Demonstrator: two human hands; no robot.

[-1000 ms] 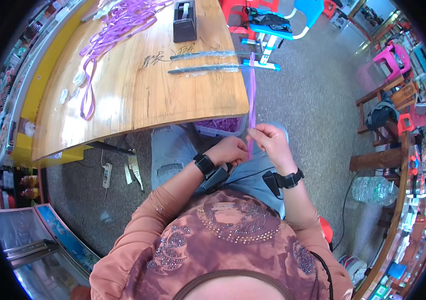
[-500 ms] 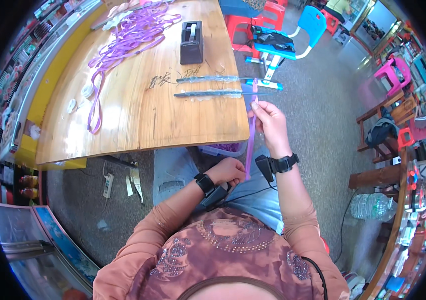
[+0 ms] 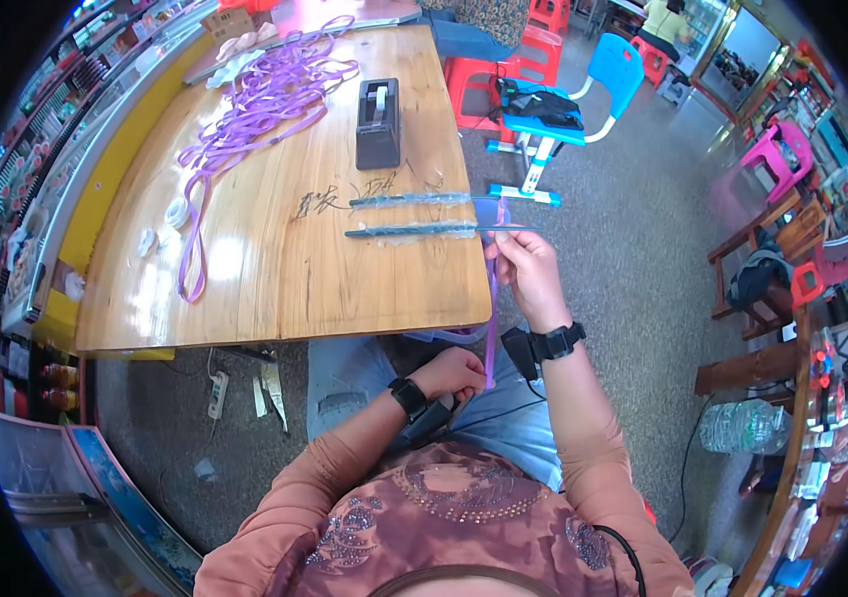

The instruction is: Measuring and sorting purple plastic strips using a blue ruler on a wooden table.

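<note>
By a glossy wooden table heaped with tangled ribbon, the left hand and right hand pinch a purple strip, a blue chair beyond.

1. We hold our right arm stretched forward, only slightly bent.
2. Our right grip is the farther one from our torso, its thumb and forefinger pinched together.
3. Our left arm slants forward and inward in front of us.
4. Our left grip sits closer in, fingers curled, fingertips toward the right.
5. We hold both grips apart.
</note>
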